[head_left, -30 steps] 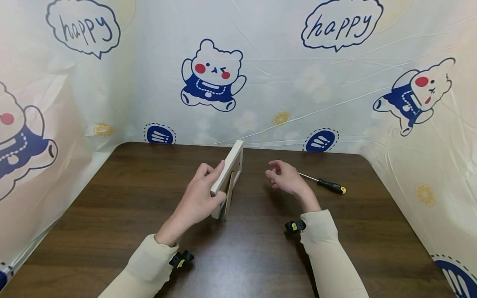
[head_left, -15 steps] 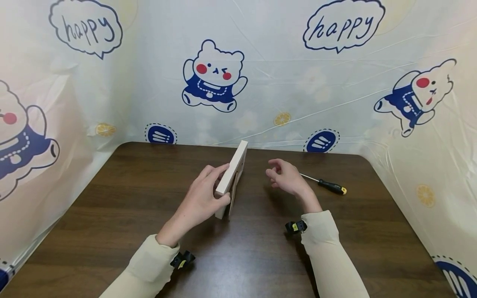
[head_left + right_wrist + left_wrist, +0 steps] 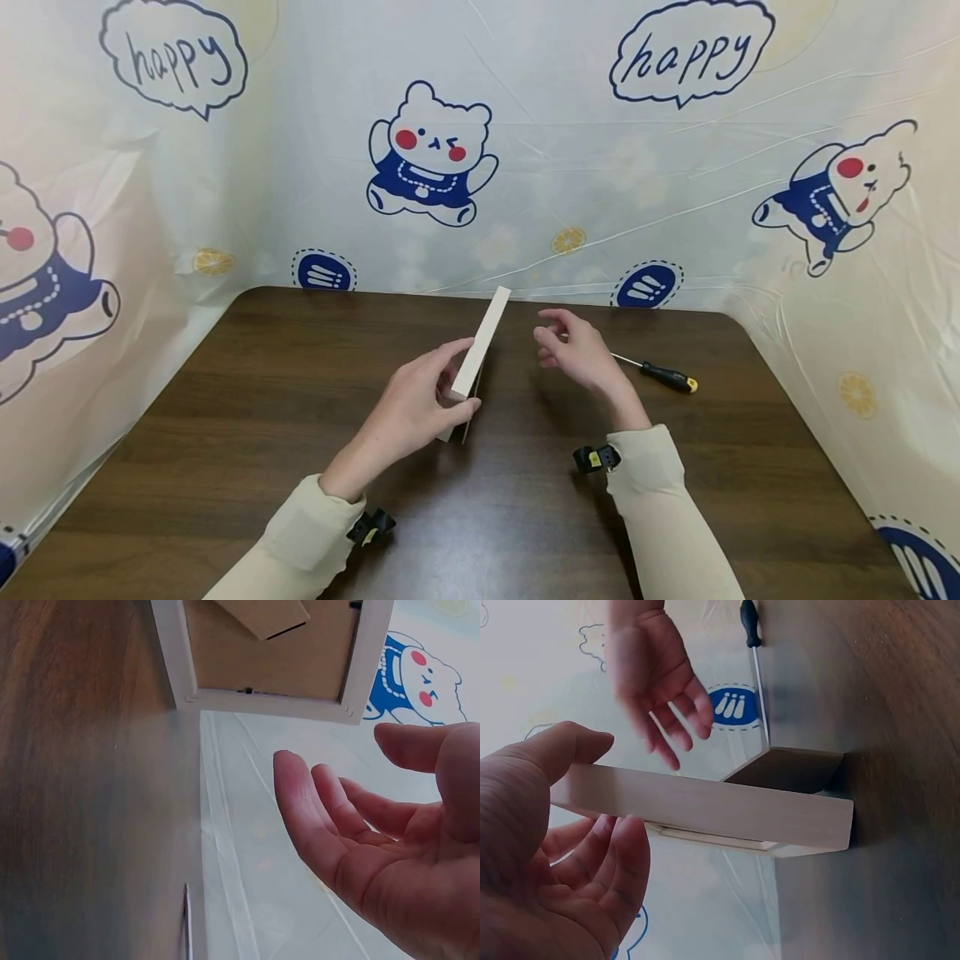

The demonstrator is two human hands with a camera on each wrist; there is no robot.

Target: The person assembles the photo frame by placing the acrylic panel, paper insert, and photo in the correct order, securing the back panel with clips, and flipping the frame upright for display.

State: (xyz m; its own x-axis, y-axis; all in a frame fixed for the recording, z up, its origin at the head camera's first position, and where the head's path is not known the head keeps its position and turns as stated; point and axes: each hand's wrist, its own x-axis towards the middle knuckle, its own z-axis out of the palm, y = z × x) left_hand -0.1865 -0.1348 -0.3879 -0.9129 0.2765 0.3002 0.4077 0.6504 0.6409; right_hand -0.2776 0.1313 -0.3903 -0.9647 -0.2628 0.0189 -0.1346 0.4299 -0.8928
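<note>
A pale wooden picture frame (image 3: 482, 342) stands upright on the table, seen nearly edge-on in the head view. My left hand (image 3: 416, 400) holds its near side, the thumb at the back face and the fingers at the front. In the right wrist view the frame's brown backing board (image 3: 274, 671) shows, with a cardboard stand leg (image 3: 266, 615) on it. That leg juts out behind the frame in the left wrist view. My right hand (image 3: 577, 350) hovers to the right of the frame, fingers loosely bent and holding nothing, apart from it.
A screwdriver (image 3: 663, 375) with a black and yellow handle lies on the brown wooden table (image 3: 300, 375), just right of my right hand. A patterned curtain (image 3: 555, 167) with bears hangs behind the table and along both sides.
My left hand has shifted the picture frame to the right and turned it, so its back shows less in the head view. My right hand's fingers have spread slightly.
</note>
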